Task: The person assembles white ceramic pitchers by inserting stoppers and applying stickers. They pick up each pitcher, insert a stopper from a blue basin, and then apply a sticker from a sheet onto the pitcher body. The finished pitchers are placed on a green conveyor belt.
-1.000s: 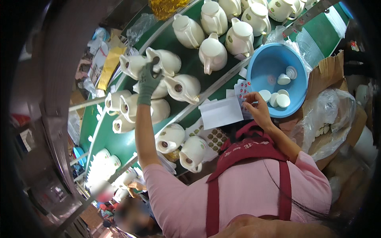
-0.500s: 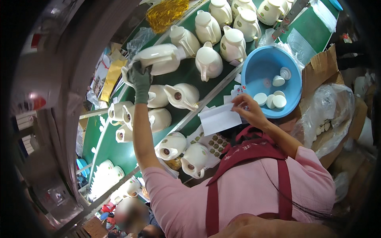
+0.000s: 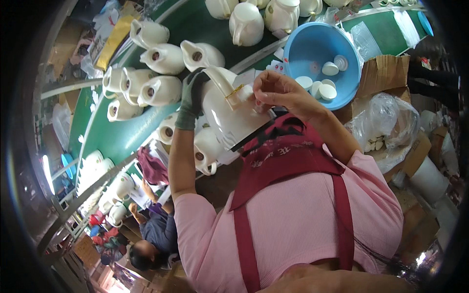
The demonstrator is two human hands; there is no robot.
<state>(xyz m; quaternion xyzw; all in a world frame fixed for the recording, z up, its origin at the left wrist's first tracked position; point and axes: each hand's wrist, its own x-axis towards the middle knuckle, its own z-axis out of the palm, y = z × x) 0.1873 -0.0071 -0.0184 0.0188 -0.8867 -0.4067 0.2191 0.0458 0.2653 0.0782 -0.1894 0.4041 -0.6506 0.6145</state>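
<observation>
A cream-white jug point(image 3: 227, 122) lies tilted in front of my chest. My left hand point(image 3: 192, 95), in a grey-green glove, grips it by its upper left side. A thin gold cord point(image 3: 235, 92) loops round the jug's handle point(image 3: 221, 82), and a small white piece point(image 3: 245, 93) shows beside it. Right there my bare right hand point(image 3: 281, 95) has its fingers pinched together; what is between them is too small to make out. Just beyond this hand stands a blue basin point(image 3: 293, 51) with several round white lids point(image 3: 325, 91) inside.
On the green conveyor point(image 3: 115, 129) several open-mouthed jugs point(image 3: 161, 58) stand to the left, and lidded jugs point(image 3: 245, 24) at the far side. To the right is a cardboard box point(image 3: 383, 73) with a plastic bag point(image 3: 391, 117). A co-worker point(image 3: 159, 224) sits at lower left.
My left hand has brought the jug from over the conveyor to my chest. My right hand has let go of the white paper and moved to the jug's handle. The view has shifted.
</observation>
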